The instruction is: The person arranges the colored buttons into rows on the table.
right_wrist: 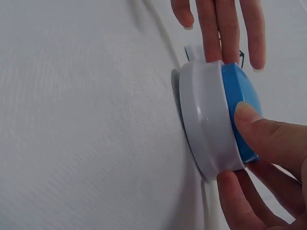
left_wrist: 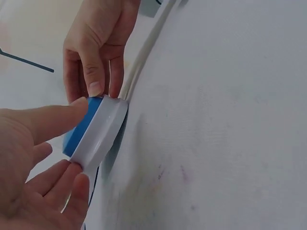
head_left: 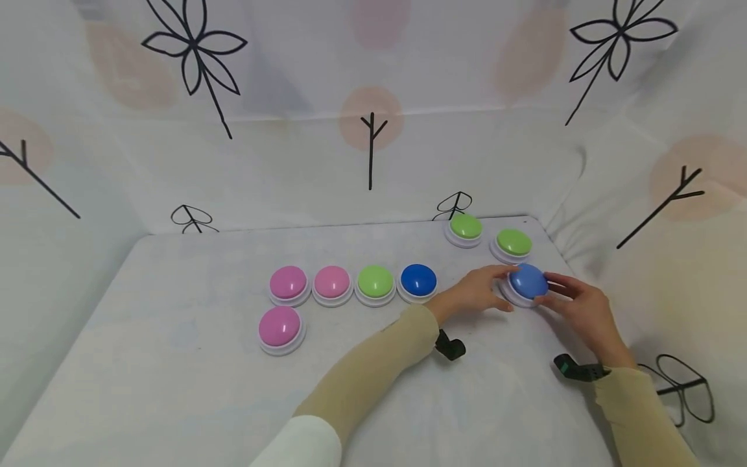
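A push button with a blue dome and white round base [head_left: 528, 281] is between my two hands at the right side of the table. My right hand [head_left: 583, 312] holds its right edge, thumb at the near side and fingers round the far side. From the left, my left hand [head_left: 477, 288] reaches to the same button with fingers extended, fingertips at its edge. The left thumb stands apart from the base in the right wrist view. Seen there, the white base [right_wrist: 206, 120] stands on the table with a dark shadow along its underside.
Two green buttons [head_left: 513, 242] stand behind the held one. Left of my left hand, a row has two pink buttons [head_left: 331, 283], a green button [head_left: 375, 283] and another blue button [head_left: 417, 281]. One more pink button [head_left: 280, 327] stands nearer. Printed cloth walls [head_left: 280, 175] enclose the table.
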A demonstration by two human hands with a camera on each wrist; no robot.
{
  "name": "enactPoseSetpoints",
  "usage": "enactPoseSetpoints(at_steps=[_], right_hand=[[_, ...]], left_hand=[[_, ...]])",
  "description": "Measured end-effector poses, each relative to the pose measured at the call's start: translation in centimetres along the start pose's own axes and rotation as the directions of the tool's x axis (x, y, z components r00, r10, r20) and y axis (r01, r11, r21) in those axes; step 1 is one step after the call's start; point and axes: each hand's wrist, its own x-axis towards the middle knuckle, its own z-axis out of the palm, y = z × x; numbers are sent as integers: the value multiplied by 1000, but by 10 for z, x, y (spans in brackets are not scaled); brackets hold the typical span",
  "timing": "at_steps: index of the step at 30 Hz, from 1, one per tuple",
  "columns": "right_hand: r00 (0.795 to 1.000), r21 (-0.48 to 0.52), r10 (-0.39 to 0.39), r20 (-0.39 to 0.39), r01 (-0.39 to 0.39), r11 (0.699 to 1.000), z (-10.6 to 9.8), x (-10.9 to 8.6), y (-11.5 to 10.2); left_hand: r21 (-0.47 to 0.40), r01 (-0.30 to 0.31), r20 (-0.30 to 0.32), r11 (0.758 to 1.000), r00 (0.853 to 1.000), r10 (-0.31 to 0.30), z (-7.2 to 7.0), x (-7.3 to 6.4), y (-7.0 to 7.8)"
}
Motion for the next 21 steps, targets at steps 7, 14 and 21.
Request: enactPoseSetpoints(at_steps=[7, 14, 21], right_hand=[[998, -10, -57, 33, 57, 998, 12, -9, -10], [989, -37, -122, 84, 126, 991, 16, -16, -14], [987, -46, -151, 56, 154, 987, 20, -24, -15]], left_hand=[[96, -11, -151, 995, 988, 26, 4, -7, -6], [164, -4, -186, 986, 982, 35, 3, -11, -8], [183, -9, -169, 983, 985, 41, 0, -18, -4]])
